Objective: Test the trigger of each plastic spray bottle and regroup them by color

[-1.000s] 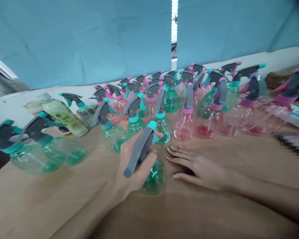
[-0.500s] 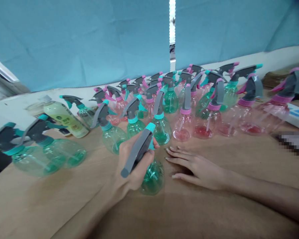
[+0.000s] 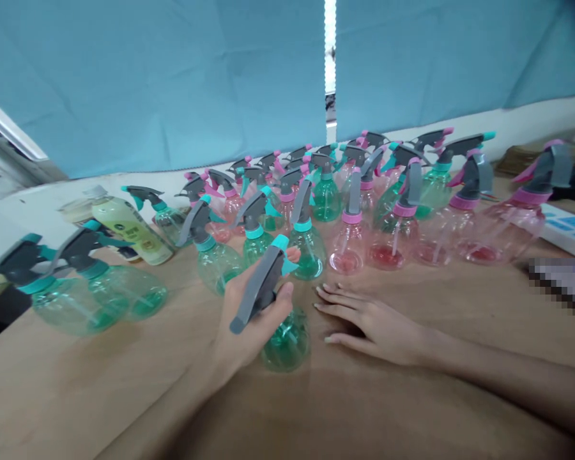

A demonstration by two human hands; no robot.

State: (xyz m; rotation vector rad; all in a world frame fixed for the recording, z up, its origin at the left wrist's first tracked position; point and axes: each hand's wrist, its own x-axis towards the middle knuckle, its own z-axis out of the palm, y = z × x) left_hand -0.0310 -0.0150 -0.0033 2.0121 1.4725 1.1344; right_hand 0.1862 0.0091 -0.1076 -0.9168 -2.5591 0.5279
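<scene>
Round translucent green plastic spray bottle (image 3: 287,348) is held at lower centre by left hand (image 3: 253,329), probably round the neck; right hand (image 3: 378,322) laid open beside it, centre-right.

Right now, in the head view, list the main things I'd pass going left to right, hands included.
Two leftmost green spray bottles → left hand gripping a nearer green spray bottle → right hand, palm down → rightmost pink-collared spray bottle → white box-like thing with blue patches.
</scene>
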